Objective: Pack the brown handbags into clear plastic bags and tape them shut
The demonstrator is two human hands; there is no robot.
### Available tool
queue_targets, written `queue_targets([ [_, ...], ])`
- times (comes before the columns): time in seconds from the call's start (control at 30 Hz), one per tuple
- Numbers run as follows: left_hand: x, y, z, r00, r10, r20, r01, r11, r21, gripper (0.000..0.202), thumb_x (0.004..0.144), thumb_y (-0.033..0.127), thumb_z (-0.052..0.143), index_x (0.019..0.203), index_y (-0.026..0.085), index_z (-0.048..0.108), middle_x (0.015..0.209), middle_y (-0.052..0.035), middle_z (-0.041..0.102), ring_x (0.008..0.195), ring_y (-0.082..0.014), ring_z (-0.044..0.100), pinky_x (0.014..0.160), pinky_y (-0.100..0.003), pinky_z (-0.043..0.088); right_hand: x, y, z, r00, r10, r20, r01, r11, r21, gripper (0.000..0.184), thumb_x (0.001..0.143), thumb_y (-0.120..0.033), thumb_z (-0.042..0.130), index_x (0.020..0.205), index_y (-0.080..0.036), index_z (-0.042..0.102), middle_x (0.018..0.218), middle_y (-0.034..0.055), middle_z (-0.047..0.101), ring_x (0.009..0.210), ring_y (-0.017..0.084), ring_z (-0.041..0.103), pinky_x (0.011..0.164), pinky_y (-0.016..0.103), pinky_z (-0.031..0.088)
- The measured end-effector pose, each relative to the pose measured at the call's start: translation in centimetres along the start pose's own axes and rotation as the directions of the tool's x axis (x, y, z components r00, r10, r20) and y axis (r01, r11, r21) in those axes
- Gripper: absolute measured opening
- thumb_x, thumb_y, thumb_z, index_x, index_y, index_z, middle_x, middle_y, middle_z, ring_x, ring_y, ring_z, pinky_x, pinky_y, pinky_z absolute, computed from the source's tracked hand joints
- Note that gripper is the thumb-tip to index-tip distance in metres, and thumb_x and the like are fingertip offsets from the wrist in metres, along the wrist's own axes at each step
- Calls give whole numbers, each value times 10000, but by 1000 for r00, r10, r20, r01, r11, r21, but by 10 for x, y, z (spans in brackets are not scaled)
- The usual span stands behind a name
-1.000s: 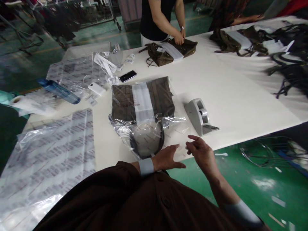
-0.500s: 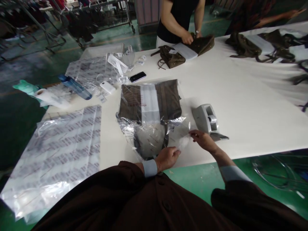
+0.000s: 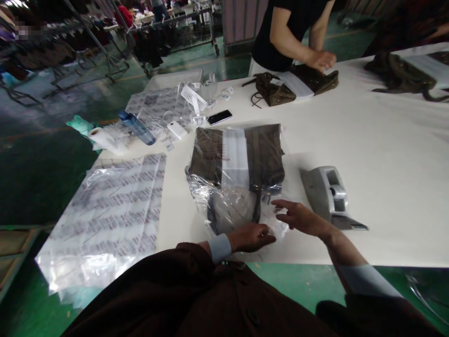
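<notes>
A dark olive bag with a white paper band (image 3: 235,157) lies folded inside a transparent plastic bag (image 3: 231,206), with its dark strap showing through near me. My left hand (image 3: 250,237) rests on the near end of the plastic, its fingers low and close together. My right hand (image 3: 298,217) hovers at the plastic's right edge, fingers apart, holding nothing. To the right of that hand stands a grey tape dispenser (image 3: 324,196). Across the table, a co-worker's hand (image 3: 320,60) presses on another olive bag (image 3: 291,84) with a white paper band.
The white table (image 3: 386,164) holds a phone (image 3: 219,117), a blue water bottle (image 3: 136,127), a white power bank (image 3: 177,130), tags, a paper roll (image 3: 101,139) and printed plastic sheets (image 3: 105,220). Green floor lies past the near edge; clothing racks stand behind.
My right hand has let go of the plastic edge and its fingers have spread. My view has swung, so everything on the table sits further right.
</notes>
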State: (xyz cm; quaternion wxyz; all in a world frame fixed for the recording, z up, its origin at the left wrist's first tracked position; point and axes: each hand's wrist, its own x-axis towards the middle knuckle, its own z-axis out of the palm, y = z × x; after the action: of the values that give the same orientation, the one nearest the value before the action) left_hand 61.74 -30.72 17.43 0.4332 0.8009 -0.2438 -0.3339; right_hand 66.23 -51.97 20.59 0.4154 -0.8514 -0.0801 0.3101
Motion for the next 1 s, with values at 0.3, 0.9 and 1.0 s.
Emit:
queue_targets([
  [0.3,-39,-78,-63,925,135,-356,148,735,662,355,896,246,417,1237,196,503,1409,-69,410,1326,-236,309,1082,-460,265,43,-17,57,942,-143,-304,104,984,-142,274,845,-406,439,829,-185,601,791,38,620,654,138,589,653,257,452],
  [0.9,-33,-110,-49,916,162,-366,97,798,595,381,881,232,411,1249,163,481,1370,-87,452,1281,-221,364,1062,-391,273,116,-44,124,941,99,-324,-287,740,-609,392,944,-414,249,1031,-185,554,1056,102,590,816,189,620,666,292,447],
  [1.0,-30,-106,-53,908,158,-389,112,802,587,441,888,223,379,1324,168,408,1400,-96,408,1223,-239,415,998,-391,333,121,-45,123,938,135,-320,-310,743,-593,376,944,-393,258,1060,-181,545,1063,115,589,833,197,619,692,313,454],
])
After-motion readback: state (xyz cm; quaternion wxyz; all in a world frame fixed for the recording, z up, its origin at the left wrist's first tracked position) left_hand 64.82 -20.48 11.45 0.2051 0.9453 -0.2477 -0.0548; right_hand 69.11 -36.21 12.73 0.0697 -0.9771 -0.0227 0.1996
